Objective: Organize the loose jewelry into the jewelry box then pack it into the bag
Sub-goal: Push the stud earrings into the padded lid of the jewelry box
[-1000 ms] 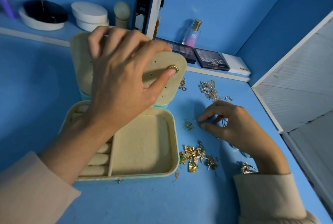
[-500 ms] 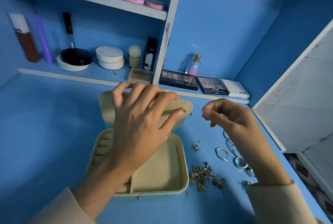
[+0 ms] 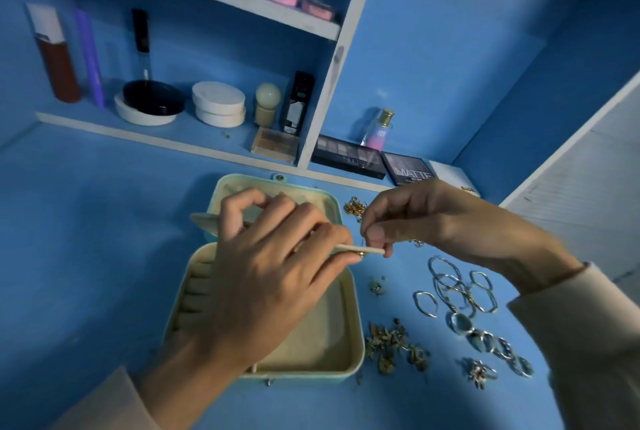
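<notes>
An open mint jewelry box (image 3: 349, 332) with a cream lining lies on the blue desk. My left hand (image 3: 273, 277) holds its cream earring panel (image 3: 370, 250), which is tipped down flat over the tray, with a small gold earring (image 3: 361, 254) at its edge. My right hand (image 3: 426, 222) pinches something tiny at the panel's right tip; I cannot make out what. Loose pieces lie to the right of the box: silver hoops and rings (image 3: 457, 294), small gold pieces (image 3: 394, 346) and a gold chain (image 3: 355, 208).
Behind the box a white shelf unit (image 3: 325, 94) holds jars, bottles, a perfume (image 3: 379, 128) and eyeshadow palettes (image 3: 349, 156). A white slatted panel (image 3: 581, 180) borders the desk on the right. No bag is in view.
The view has pulled back and up. My left hand has tipped the earring panel down from upright to nearly flat. My right hand rose from the desk to the panel's tip.
</notes>
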`<state>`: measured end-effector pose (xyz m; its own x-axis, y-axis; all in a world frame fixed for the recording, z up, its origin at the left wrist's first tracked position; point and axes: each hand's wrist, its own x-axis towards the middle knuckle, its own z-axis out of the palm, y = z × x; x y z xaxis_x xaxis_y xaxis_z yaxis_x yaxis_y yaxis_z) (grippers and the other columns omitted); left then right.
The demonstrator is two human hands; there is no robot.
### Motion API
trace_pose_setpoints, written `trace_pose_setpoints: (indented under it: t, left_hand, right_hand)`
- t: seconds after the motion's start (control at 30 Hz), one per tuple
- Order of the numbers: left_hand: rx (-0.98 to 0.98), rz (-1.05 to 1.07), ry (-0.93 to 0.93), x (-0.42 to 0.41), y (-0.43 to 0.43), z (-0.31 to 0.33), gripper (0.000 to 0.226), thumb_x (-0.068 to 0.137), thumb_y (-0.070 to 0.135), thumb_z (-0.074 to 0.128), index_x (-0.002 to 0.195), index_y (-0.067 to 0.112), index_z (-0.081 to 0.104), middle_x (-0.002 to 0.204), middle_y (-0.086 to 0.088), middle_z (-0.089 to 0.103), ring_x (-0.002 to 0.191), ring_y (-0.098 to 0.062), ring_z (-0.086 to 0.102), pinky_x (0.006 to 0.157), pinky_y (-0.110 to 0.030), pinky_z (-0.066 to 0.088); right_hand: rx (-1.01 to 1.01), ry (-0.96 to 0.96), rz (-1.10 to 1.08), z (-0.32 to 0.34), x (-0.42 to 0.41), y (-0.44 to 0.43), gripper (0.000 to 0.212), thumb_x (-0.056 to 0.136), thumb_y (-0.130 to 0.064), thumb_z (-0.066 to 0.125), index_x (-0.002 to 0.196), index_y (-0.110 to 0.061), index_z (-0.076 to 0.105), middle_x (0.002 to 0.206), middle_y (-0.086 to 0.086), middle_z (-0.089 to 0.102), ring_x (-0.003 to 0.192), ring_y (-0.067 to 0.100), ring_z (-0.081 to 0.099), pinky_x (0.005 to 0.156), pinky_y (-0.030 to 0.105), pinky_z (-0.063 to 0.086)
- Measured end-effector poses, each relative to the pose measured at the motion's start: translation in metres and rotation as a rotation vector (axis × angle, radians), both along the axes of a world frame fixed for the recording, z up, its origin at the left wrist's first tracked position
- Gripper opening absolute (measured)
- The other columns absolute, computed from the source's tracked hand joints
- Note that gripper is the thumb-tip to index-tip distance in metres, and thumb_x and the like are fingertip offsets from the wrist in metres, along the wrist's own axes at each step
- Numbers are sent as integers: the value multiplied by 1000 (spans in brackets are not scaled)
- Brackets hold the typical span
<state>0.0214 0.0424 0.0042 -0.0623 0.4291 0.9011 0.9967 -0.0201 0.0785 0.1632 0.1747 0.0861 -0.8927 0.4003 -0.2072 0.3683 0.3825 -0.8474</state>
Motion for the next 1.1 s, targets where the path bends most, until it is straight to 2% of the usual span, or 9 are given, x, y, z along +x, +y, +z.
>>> trace_pose_setpoints:
  t: [0.17, 0.7, 0.97, 1.03, 1.1]
  left_hand:
    - [7, 4, 1, 0, 0, -1, 24, 89, 41, 65, 76, 22, 67, 70, 7, 58, 74, -16, 48, 83, -35, 30]
    - [25, 18, -7, 0, 1, -2, 25, 90, 41, 64, 75, 21, 67, 72, 7, 59, 76, -15, 48, 84, -35, 29]
    - [24, 12, -21, 1, 1, -3, 23, 89, 40, 65, 76, 21, 68, 72, 8, 59, 77, -14, 48, 88, -33, 26]
    - [18, 12, -25, 1, 1, -3, 23, 89, 40, 65, 77, 21, 67, 73, 8, 59, 77, -14, 48, 91, -32, 22]
    - [17, 15, -26, 0, 1, -3, 22, 89, 39, 66, 77, 21, 67, 73, 8, 59, 78, -14, 48, 91, -32, 21]
  right_hand:
    - [-15, -13, 26, -1, -3, 2, 7, 78, -11, 64, 81, -9, 70, 72, 2, 65, 67, 14, 56, 68, 19, 46]
    - [38, -40, 83, 3, -5, 3, 4, 81, -8, 65, 82, -9, 69, 69, -3, 63, 66, 11, 54, 67, 16, 44]
    - [94, -91, 111, 3, -7, 3, 8, 80, -17, 66, 85, -13, 71, 75, 5, 65, 70, 11, 55, 68, 15, 43]
    - [115, -111, 134, 7, -8, 2, 7, 82, -15, 68, 86, -10, 71, 77, 8, 66, 69, 8, 55, 67, 13, 43]
    - [123, -135, 162, 13, -10, 0, 7, 83, -5, 65, 86, -9, 70, 75, 4, 66, 65, 3, 55, 64, 9, 41]
